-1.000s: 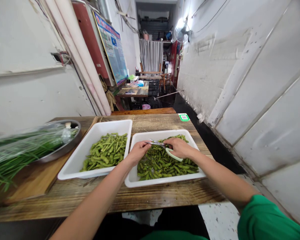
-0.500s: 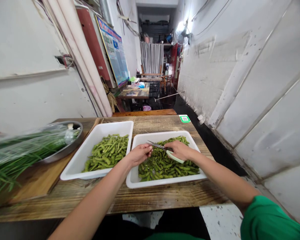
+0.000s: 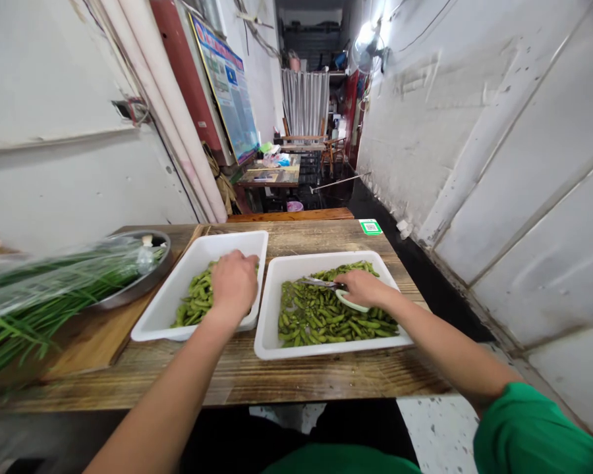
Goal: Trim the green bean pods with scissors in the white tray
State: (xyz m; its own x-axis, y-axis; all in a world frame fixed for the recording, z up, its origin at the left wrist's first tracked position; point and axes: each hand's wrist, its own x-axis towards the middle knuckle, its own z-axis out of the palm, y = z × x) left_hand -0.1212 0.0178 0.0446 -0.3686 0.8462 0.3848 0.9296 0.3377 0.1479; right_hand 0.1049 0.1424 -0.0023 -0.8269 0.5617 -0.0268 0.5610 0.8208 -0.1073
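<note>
My left hand (image 3: 234, 282) is over the left white tray (image 3: 151, 322), back of the hand up, close above or touching the green edamame pods (image 3: 196, 299) in it. Its fingertips are hidden and slightly blurred. My right hand (image 3: 363, 288) is closed round the pale-green handles of a pair of scissors (image 3: 321, 283), whose blades point left. The scissors are low over the right white tray (image 3: 296, 353), which holds many more edamame pods (image 3: 326, 322), some of them wet-looking.
A wooden table (image 3: 296, 385) bears both trays. On its left, a metal bowl (image 3: 151, 280) and a wooden board (image 3: 91, 345) carry long green stalks (image 3: 54, 296) partly in clear plastic. A green code sticker (image 3: 370, 227) marks the far right corner.
My left hand has moved left from beside the scissor blades to the left tray. My right hand keeps hold of the scissors over the right tray. The view has shifted slightly.
</note>
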